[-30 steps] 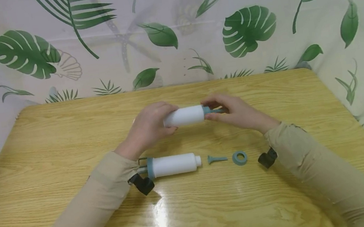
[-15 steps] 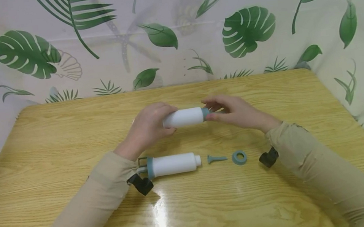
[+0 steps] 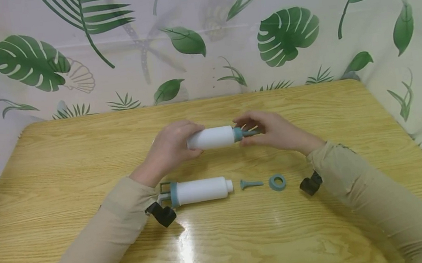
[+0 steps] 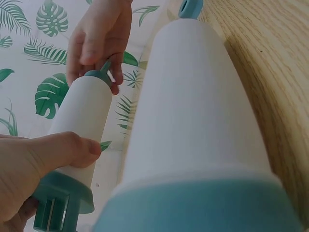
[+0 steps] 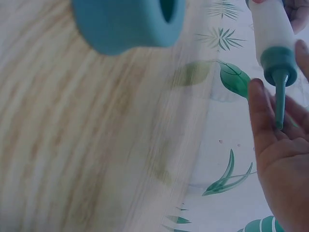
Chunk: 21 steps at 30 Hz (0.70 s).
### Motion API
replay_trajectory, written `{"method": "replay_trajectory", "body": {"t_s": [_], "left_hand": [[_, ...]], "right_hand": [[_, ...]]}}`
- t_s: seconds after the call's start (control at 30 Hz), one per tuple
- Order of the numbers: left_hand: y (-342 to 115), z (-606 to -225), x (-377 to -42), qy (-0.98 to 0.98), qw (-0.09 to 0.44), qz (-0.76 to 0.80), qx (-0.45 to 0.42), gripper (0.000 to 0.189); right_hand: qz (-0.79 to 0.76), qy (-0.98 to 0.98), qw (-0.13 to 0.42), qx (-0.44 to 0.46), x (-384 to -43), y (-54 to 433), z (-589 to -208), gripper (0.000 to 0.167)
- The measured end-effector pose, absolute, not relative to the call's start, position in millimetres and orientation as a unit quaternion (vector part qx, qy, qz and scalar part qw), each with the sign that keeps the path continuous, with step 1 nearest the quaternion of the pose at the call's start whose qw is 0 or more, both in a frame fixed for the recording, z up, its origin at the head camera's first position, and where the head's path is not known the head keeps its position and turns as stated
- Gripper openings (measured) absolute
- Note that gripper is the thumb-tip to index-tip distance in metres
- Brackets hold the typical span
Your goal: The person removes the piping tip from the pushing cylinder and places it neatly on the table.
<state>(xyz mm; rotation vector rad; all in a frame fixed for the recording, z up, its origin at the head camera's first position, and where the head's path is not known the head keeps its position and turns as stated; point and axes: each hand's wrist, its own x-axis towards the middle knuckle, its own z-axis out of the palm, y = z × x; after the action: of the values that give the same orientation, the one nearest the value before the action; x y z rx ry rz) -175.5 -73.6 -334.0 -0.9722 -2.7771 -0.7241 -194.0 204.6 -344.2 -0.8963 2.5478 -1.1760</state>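
Note:
My left hand (image 3: 175, 143) grips a white syringe-like tube (image 3: 212, 138) above the table, level and pointing right. A teal collar (image 3: 237, 134) with a thin nozzle (image 5: 280, 99) is on the tube's right end. Its teal base (image 4: 65, 191) shows below my left thumb in the left wrist view. My right hand (image 3: 264, 129) is around the nozzle, its fingers loosely spread and seemingly apart from the collar. On the table lie a second white tube (image 3: 202, 190) with a teal base (image 3: 174, 194), a loose teal nozzle (image 3: 251, 183) and a teal ring collar (image 3: 277, 182).
The wooden table (image 3: 230, 244) ends at a leaf-printed cloth (image 3: 199, 39) behind. Both forearms reach in from the front corners, each with a black wrist camera (image 3: 163, 214) hanging close to the table parts.
The held tube has shifted slightly left and toward me with my left hand. My right fingers, earlier at the collar, have loosened and spread around the nozzle. The table parts have not moved.

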Motion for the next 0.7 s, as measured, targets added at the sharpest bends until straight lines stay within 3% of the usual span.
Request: {"method": "replay_trajectory", "body": {"t_s": [0.23, 0.7], "left_hand": [[-75.4, -335.3, -175.7, -0.913, 0.055, -0.245, -0.322, 0.050], [-77.4, -337.5, -176.9, -0.914, 0.037, -0.251, -0.317, 0.050]], "right_hand": [[-0.376, 0.873, 0.137, -0.279, -192.9, 204.5, -344.7, 0.042], [-0.381, 0.869, 0.091, -0.304, -192.9, 199.4, -346.9, 0.035]]}}
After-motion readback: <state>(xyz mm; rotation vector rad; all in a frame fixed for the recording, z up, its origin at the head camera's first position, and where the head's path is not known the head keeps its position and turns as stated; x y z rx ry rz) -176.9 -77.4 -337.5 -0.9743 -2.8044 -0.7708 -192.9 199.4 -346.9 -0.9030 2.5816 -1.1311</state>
